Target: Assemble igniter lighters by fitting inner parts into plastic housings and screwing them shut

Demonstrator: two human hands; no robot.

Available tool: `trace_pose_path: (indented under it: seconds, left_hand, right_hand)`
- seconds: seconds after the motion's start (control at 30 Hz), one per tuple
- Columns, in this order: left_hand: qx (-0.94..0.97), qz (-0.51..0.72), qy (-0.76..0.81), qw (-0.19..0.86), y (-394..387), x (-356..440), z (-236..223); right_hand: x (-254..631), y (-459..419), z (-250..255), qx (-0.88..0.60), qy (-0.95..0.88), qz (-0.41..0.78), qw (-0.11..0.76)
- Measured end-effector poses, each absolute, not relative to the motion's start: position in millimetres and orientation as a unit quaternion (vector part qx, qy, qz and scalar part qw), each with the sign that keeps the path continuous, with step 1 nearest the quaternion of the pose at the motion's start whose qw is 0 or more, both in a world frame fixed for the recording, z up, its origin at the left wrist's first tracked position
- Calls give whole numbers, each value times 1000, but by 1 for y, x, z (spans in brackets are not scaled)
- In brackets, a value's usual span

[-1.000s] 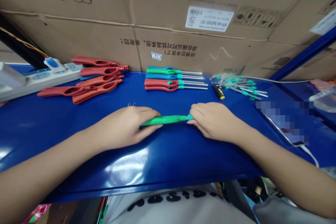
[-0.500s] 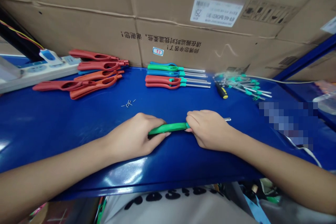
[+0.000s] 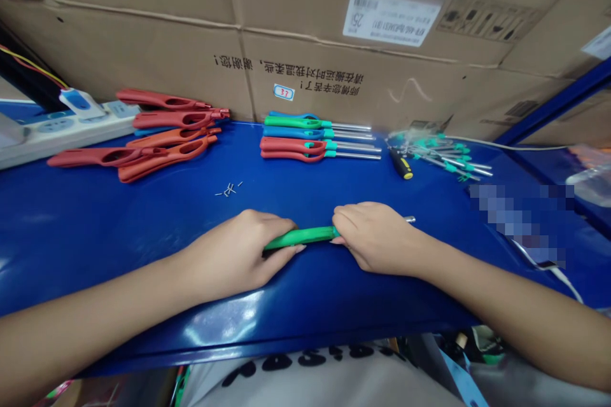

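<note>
Between my hands lies a long-necked lighter with a green handle (image 3: 310,235). My left hand (image 3: 243,248) is closed around the rear of that handle. My right hand (image 3: 377,235) grips its front end, fingers wrapped round the metal tube (image 3: 409,219), whose tip shows past the knuckles. Most of the tube is hidden by the right hand. Just beyond, several small screws (image 3: 230,189) lie on the blue table (image 3: 305,311). Finished-looking lighters (image 3: 296,149) with red, blue and green handles and metal tubes lie in a row behind.
Red and orange handles without tubes (image 3: 167,156) lie at the left, near a white power strip (image 3: 62,133). At the right are metal tubes with teal ends (image 3: 449,156), a black-yellow screwdriver (image 3: 401,164) and a pixelated phone-like object (image 3: 520,222) with a cable. A cardboard box (image 3: 296,13) stands behind.
Both hands keep their hold on the green lighter. The whole view has shifted slightly, so things sit a little further left; nothing was let go or picked up.
</note>
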State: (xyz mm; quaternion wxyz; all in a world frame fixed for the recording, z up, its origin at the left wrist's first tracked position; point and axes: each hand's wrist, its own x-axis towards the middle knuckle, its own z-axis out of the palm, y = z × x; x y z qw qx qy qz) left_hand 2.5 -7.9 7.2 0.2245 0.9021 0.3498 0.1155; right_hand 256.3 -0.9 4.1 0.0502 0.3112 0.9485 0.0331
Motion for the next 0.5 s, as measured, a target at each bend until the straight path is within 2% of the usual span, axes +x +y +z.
trace_pose_path:
  seconds: [0.2,0.5]
  left_hand:
    - [898,105,385,188,-4,1,4]
    - [900,120,387,158,-2,3,7]
  right_hand:
    - [261,7,5,328,943,36,30]
    - [268,11,14,350,937,-21,3]
